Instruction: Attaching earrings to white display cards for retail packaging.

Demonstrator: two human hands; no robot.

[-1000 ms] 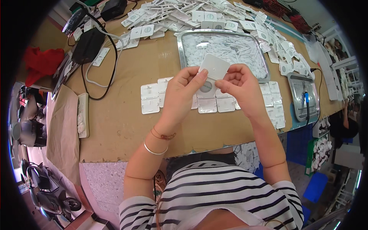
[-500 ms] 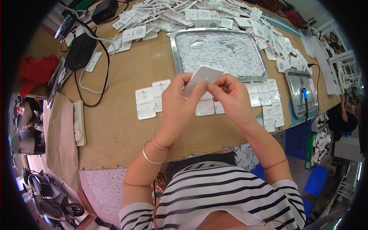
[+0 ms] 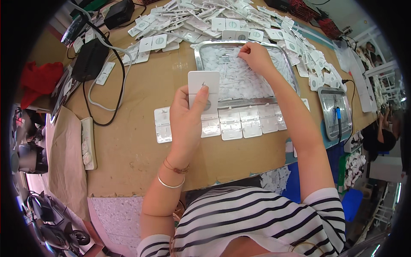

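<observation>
My left hand (image 3: 188,112) grips a white rectangular plastic panel (image 3: 204,81) upright, with the thumb across its front. A small dark bolt mark and a grey disc show on that face. My right hand (image 3: 258,58) reaches over a metal tray (image 3: 248,103) filled with small translucent white plastic pieces (image 3: 233,77). Its thumb and fingers are pinched together at the pieces; whatever lies between them is too small to make out. Just in front of the tray lies a row of white panels (image 3: 231,124) with their inner sides up, partly hidden by my left hand and right forearm.
Many white panels (image 3: 184,21) are heaped along the back. At right a smaller metal tray (image 3: 325,124) holds a blue-handled tool (image 3: 338,115). Black adapters (image 3: 90,58) and looping cables lie at left, above a power strip (image 3: 88,145).
My hands have parted. The left now holds the panel alone, turned upright, slightly to the left. My right hand has left the panel and moved up over the tray.
</observation>
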